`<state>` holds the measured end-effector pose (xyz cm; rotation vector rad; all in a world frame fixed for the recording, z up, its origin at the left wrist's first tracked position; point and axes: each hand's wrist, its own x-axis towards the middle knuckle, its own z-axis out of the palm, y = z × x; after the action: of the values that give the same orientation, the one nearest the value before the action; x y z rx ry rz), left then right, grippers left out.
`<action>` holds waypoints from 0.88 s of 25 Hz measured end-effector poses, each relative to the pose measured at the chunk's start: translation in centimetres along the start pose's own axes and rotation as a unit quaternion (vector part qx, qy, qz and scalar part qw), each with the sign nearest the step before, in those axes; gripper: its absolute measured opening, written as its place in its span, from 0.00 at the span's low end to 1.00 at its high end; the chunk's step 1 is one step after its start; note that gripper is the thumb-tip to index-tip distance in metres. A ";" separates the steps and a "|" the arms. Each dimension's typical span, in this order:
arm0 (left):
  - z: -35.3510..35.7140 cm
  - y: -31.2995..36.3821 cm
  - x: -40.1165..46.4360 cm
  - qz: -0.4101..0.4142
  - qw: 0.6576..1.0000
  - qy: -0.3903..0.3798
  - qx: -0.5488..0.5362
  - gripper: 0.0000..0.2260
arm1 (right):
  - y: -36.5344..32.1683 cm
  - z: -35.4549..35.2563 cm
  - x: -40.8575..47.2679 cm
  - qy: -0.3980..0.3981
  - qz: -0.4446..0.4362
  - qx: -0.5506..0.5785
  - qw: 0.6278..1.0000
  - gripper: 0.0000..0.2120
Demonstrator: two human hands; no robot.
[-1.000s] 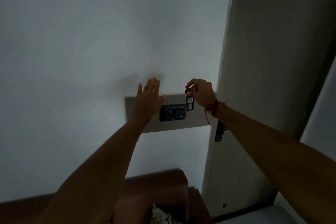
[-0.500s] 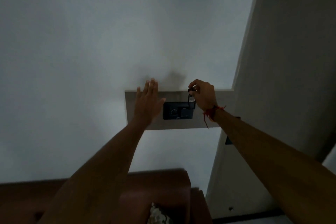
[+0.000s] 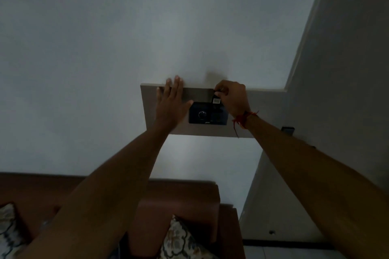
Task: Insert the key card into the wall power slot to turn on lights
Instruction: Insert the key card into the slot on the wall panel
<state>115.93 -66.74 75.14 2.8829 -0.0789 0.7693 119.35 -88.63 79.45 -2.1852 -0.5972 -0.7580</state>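
The room is dim. A dark switch panel (image 3: 207,114) with a round dial sits on a beige wall plate (image 3: 197,94). My right hand (image 3: 233,98) pinches a small dark key card (image 3: 216,100) with a pale label, held upright at the top right corner of the panel. Whether its lower end is inside the slot I cannot tell. My left hand (image 3: 171,103) lies flat with spread fingers on the plate just left of the panel. A red thread circles my right wrist.
A brown sofa (image 3: 181,212) with patterned cushions (image 3: 179,239) stands below against the white wall. A grey door or wall panel (image 3: 341,82) runs down the right side, with a small dark fitting (image 3: 288,129) near my right forearm.
My right hand has carried the key card left and down onto the top right corner of the dark panel. The view has shifted closer. My left hand stays flat on the plate.
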 end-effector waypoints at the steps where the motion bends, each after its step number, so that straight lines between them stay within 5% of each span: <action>1: 0.2 -0.1 0.1 0.001 1.000 0.001 0.004 0.38 | 0.3 0.3 0.0 -0.009 -0.008 -0.003 1.000 0.03; 17: 1.5 -0.1 0.2 -0.004 1.000 0.026 -0.004 0.41 | 1.5 2.5 -1.4 -0.060 -0.028 -0.111 0.992 0.17; 22: 0.9 -0.2 0.0 0.002 1.000 0.014 -0.003 0.40 | 1.1 1.7 -1.2 0.015 0.059 0.004 0.998 0.15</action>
<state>116.41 -66.67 74.30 2.8670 -0.0838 0.8089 119.72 -88.25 77.20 -2.1773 -0.4508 -0.7231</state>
